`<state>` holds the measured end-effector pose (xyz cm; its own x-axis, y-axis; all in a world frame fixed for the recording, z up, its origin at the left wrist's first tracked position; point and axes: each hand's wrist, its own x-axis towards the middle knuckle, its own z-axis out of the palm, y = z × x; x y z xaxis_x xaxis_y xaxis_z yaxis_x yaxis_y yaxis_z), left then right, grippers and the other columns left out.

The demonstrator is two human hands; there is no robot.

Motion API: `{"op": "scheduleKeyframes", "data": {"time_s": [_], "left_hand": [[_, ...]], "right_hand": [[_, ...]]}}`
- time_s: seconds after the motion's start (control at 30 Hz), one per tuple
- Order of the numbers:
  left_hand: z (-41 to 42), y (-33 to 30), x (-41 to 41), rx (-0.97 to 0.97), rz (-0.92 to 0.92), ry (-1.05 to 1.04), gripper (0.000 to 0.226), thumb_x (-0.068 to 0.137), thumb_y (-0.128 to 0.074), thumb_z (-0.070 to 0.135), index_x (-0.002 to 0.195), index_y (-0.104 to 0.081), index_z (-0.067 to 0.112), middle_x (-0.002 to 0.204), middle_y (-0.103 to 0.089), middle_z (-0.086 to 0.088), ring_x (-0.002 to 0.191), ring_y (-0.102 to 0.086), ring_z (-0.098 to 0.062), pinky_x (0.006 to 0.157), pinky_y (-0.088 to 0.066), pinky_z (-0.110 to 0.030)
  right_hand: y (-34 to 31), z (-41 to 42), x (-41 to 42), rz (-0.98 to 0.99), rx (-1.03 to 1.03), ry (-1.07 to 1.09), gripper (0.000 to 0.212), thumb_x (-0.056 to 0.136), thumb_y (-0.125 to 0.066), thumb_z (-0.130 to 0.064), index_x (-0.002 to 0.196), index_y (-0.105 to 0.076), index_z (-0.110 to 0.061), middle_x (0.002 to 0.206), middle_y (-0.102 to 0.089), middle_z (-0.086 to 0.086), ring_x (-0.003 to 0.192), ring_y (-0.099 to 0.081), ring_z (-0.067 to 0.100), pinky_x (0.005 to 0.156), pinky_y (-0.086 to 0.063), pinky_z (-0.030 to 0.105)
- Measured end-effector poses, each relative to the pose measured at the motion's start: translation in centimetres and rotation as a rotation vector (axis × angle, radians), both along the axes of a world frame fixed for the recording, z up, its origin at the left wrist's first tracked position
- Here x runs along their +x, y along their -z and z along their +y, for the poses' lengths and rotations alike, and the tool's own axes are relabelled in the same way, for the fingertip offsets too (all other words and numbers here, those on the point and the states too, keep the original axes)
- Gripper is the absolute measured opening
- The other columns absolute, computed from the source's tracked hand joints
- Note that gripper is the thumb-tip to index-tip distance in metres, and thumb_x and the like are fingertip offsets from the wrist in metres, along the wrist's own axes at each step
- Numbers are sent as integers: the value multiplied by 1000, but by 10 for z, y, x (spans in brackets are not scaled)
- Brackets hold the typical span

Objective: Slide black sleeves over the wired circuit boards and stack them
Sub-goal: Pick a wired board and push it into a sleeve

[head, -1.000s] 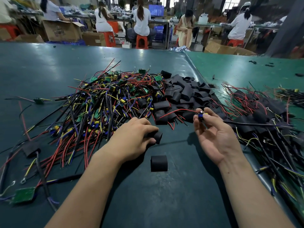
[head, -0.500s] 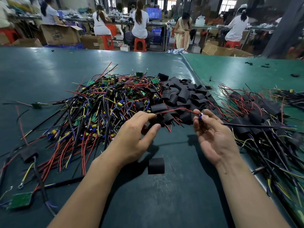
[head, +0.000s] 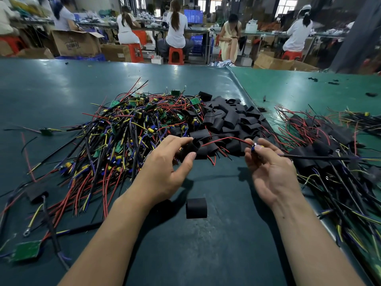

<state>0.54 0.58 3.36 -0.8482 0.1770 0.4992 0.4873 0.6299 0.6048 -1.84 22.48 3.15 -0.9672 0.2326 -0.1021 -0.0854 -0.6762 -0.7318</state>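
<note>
Nearest: bare green circuit board (head: 26,251) with wires, lying at the lower left of the dark green table (head: 206,254).
Loose black sleeve (head: 196,207): lies alone on the table between the two forearms.
Left hand (head: 165,172): thumb and fingers curled round a black sleeve (head: 190,149), held just above the table with its open end facing right.
Right hand (head: 272,172): palm up, fingertips pinching a small wired circuit board (head: 254,146); the board itself is mostly hidden, only blue and yellow parts showing. Its red wire (head: 224,139) arcs left to the held sleeve's mouth; whether it enters is unclear.
Left of the hands: heap of unsleeved boards and wires (head: 123,137).
Centre, behind the hands: pile of empty sleeves (head: 231,118).
Right: stack of sleeved boards (head: 329,145), wires trailing.
Far: seated workers (head: 176,27) at benches.
</note>
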Motion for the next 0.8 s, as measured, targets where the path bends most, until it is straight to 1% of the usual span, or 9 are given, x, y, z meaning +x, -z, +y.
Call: {"op": "scheduleKeyframes", "data": {"time_s": [0.07,0.13,0.23,0.4,0.53,0.67,0.73,0.8], "left_hand": [[-2,1,0,-8,7,12,37,94,-59,26,127,-61,9,112,-58,0,97,-58,-15,91,-48,-35],[-3,1,0,-23,8,14,39,93,-58,29,127,-61,10,114,-59,0,98,-59,-15,91,-49,-38],[-4,1,0,-21,11,5,43,92,-55,33,127,-62,10,114,-59,2,98,-59,-14,91,-49,-38],[-6,5,-4,-29,27,-37,36,92,-65,25,126,-63,10,113,-59,3,100,-59,-15,92,-48,-39],[-5,5,-5,0,34,-53,37,92,-66,25,126,-63,10,112,-60,3,96,-59,-13,91,-48,-36],[-5,3,-3,0,29,-18,38,92,-65,29,125,-64,11,111,-60,4,95,-59,-13,89,-50,-39],[-5,2,-2,3,23,1,42,89,-62,34,125,-64,12,111,-60,5,95,-60,-13,87,-51,-39],[-5,1,-1,8,23,13,42,87,-61,35,123,-65,13,110,-61,5,95,-60,-12,87,-51,-39]], "right_hand": [[0,0,0,-17,-20,2,20,93,-52,8,87,-59,-9,71,-73,6,61,-69,13,59,-56,19],[1,1,1,-33,-40,-8,18,92,-53,7,88,-60,-9,70,-73,6,61,-69,14,58,-55,19],[1,1,1,-51,-21,-30,17,92,-54,8,89,-61,-8,73,-73,8,63,-70,15,57,-55,19],[1,3,0,-40,-49,-32,20,92,-53,6,87,-62,-10,79,-75,10,64,-69,15,59,-55,19],[1,4,2,-30,-49,-51,20,92,-52,6,87,-62,-11,84,-75,11,66,-69,15,61,-56,20],[1,2,2,-43,-36,-38,19,92,-53,7,88,-61,-10,82,-75,11,65,-70,15,60,-56,20],[0,1,1,-52,-33,-23,19,92,-54,7,87,-61,-9,80,-75,10,65,-70,15,60,-56,19],[1,0,1,-65,-28,-12,18,92,-54,8,87,-60,-9,79,-74,10,66,-69,16,60,-56,19]]}}
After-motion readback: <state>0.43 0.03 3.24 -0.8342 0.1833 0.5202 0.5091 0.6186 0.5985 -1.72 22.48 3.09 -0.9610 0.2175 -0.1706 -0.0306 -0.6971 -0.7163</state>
